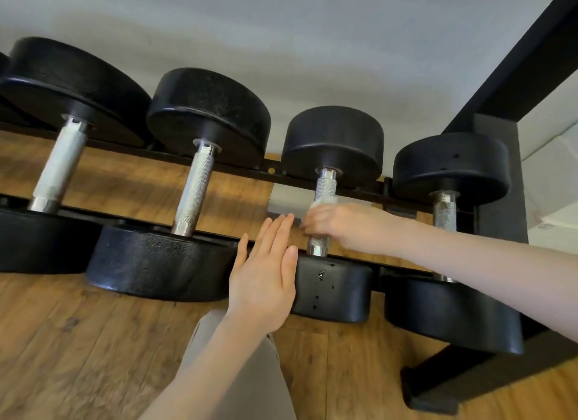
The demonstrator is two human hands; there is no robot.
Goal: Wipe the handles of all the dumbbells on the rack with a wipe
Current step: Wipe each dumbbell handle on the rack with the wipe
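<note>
- We see a pale wall (312,44) filling the top of the view and a wood floor (78,341) below, with the black rack (488,366) standing between them, its rails running left to right and one upright rising at the right.
- We count four dumbbells across the rails, heads black, handles of knurled metal: the largest dumbbell (59,166) at far left, the second dumbbell (194,185) beside it, the third dumbbell (328,200) right of centre, and the fourth dumbbell (450,232) nearest the upright.
- We see a trouser leg (250,382) in beige at the bottom centre.
- Our right hand (337,225) reaches in from the right and curls round the third dumbbell's handle near its middle, gripping the wipe against the metal.
- Our left hand (266,269) is flat, fingers straight and together, holding nothing; it lies in front of the near heads of the second and third dumbbells, and we cannot tell whether it touches them.
- The wipe (323,202) shows only as a small white crumple above the right hand's fingers, wrapped on the handle.
</note>
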